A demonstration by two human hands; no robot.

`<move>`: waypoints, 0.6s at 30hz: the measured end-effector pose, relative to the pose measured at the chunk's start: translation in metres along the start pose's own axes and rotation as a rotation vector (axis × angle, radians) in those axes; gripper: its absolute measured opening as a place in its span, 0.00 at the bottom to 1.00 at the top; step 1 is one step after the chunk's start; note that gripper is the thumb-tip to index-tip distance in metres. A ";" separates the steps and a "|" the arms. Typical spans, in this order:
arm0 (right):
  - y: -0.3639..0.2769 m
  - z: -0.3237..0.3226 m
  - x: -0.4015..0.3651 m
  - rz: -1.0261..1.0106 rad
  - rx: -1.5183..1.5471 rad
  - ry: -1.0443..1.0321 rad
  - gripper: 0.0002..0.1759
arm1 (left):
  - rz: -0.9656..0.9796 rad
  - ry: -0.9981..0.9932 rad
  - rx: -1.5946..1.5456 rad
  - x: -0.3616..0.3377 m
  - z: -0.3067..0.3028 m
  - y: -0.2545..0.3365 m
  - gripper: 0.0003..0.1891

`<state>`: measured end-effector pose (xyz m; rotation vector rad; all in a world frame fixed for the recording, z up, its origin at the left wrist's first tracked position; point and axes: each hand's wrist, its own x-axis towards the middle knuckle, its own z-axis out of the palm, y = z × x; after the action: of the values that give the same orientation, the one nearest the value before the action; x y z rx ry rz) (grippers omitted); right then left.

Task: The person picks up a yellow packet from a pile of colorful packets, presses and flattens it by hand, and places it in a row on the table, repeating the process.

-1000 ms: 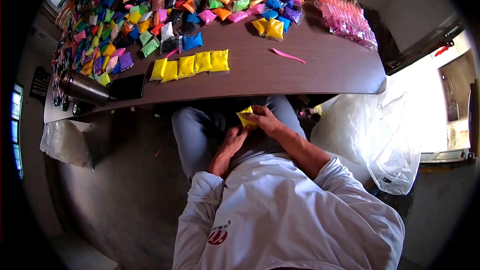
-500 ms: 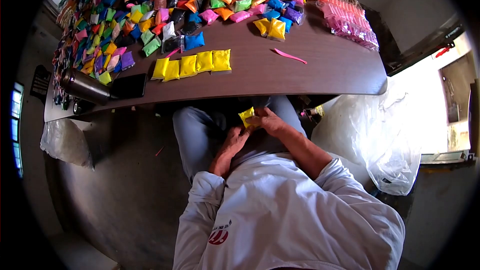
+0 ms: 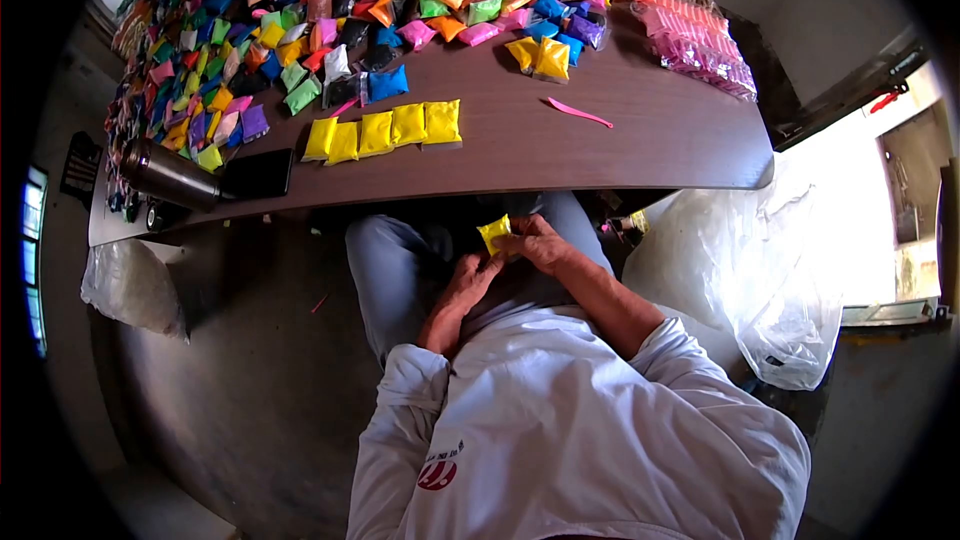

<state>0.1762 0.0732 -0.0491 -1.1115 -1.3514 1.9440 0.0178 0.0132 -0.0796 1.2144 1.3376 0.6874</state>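
Above my lap, just below the table edge, a small yellow packet (image 3: 493,232) is held between both hands. My right hand (image 3: 537,243) grips its right side with closed fingers. Fingers of my left hand (image 3: 474,272) are closed at the packet's lower edge, partly hidden by the right hand. On the table ahead lies a row of several yellow packets (image 3: 377,133), side by side and slightly overlapping. A pink plastic strip (image 3: 580,112), curved like a small tool, rests to their right.
A large heap of coloured packets (image 3: 300,32) covers the back and left of the brown table (image 3: 660,155). Bundles of pink bags (image 3: 690,30) sit at the back right. A metal flask (image 3: 170,175) and a black phone (image 3: 256,173) lie front left. A clear plastic bag (image 3: 775,290) hangs at right.
Almost nothing differs. The yellow packet and the fingers around it have shifted very slightly; everything on the table stays in place.
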 end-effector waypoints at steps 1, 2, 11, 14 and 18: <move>-0.001 -0.002 0.001 0.035 0.014 -0.023 0.14 | -0.004 0.007 -0.005 -0.001 0.000 0.000 0.23; -0.001 -0.003 0.001 0.071 0.027 -0.047 0.15 | -0.009 0.015 -0.011 -0.001 0.000 0.000 0.24; -0.004 -0.008 0.001 0.084 0.460 -0.192 0.18 | -0.002 -0.064 -0.103 -0.006 -0.005 0.009 0.25; -0.002 -0.012 -0.001 0.122 0.433 -0.203 0.17 | 0.094 -0.002 -0.187 -0.007 0.000 0.012 0.23; -0.002 -0.013 0.001 0.132 0.364 -0.249 0.19 | 0.099 -0.014 -0.157 -0.004 0.002 0.005 0.23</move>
<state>0.1868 0.0811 -0.0498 -0.8209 -1.0009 2.3701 0.0205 0.0107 -0.0737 1.1621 1.1949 0.8371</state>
